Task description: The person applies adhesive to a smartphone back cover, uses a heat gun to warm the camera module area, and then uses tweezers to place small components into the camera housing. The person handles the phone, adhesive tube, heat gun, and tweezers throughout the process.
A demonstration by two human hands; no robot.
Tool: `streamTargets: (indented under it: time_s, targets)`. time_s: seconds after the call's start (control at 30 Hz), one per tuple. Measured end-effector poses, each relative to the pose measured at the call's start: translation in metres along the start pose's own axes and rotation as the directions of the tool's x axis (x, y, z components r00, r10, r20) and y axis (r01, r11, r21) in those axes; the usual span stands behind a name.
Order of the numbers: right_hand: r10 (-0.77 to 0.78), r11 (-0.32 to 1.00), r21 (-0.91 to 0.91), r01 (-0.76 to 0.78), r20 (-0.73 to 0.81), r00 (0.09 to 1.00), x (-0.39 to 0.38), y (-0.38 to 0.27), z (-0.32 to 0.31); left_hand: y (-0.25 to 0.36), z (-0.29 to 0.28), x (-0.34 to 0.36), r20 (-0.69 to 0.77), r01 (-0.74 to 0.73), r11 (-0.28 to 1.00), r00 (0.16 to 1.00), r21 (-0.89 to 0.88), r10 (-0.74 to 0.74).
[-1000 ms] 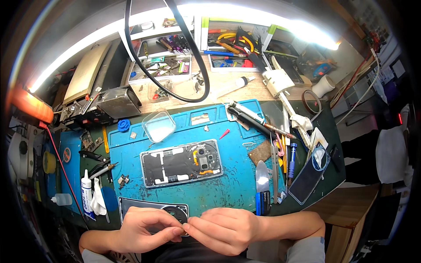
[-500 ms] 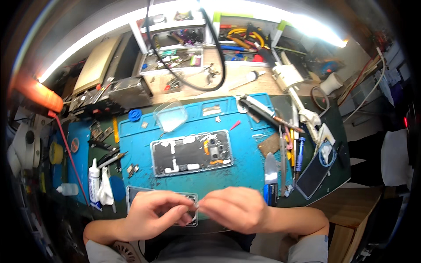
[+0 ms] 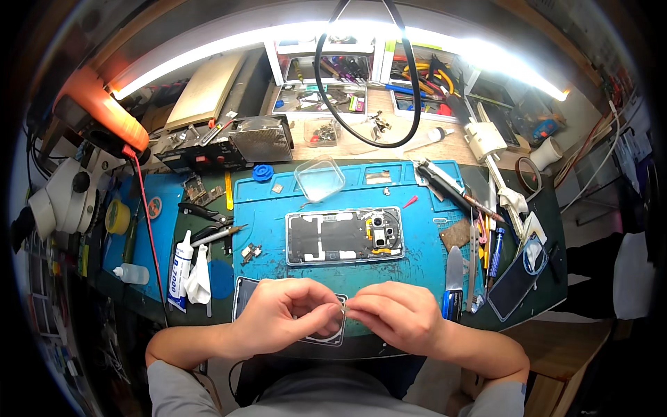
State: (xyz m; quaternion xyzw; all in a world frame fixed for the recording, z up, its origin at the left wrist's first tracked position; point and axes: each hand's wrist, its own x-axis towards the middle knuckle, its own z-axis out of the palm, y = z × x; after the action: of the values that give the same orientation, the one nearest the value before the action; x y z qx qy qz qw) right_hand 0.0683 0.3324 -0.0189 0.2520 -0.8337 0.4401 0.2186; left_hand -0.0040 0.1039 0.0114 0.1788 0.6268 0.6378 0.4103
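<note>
My left hand (image 3: 285,316) and my right hand (image 3: 397,314) meet at the fingertips above the near edge of the bench. Both are closed in a pinch around a tiny pale piece (image 3: 344,306), too small to name. Partly hidden beneath my hands lies a flat phone-sized frame (image 3: 244,288) with a light rim. Just beyond them an opened phone (image 3: 340,238) rests on the blue work mat (image 3: 278,201). Its dark inside, white strips and camera block at the right end are exposed.
Left of my hands stand a glue tube (image 3: 180,271), a crumpled white tissue (image 3: 199,278) and black pliers (image 3: 205,221). A clear plastic box (image 3: 319,179) sits behind the phone. On the right lie a blue-handled blade (image 3: 453,281), a screwdriver (image 3: 496,251) and a dark phone panel (image 3: 513,292).
The view has shifted, so the bench appears farther right. My hands remain pinched together at the fingertips and sit slightly closer to the opened phone.
</note>
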Motion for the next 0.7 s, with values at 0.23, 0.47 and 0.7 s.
streamTargets:
  time_s: [0.23, 0.47, 0.7]
  targets:
    - [0.498, 0.699, 0.448, -0.558, 0.255, 0.829, 0.006, -0.010, -0.015, -0.005, -0.006, 0.010, 0.130, -0.560, 0.568, 0.771, 0.603, 0.623]
    - [0.569, 0.329, 0.595, -0.733, 0.495, 0.657, 0.007, -0.012, -0.019, -0.011, -0.011, 0.014, 0.318, -0.682, 0.255, 0.595, 0.685, 0.738]
    - [0.604, 0.256, 0.564, -0.785, 0.541, 0.585, 0.016, -0.022, -0.022, -0.012, -0.012, 0.014, 0.462, -0.656, -0.113, 0.389, 0.747, 0.797]
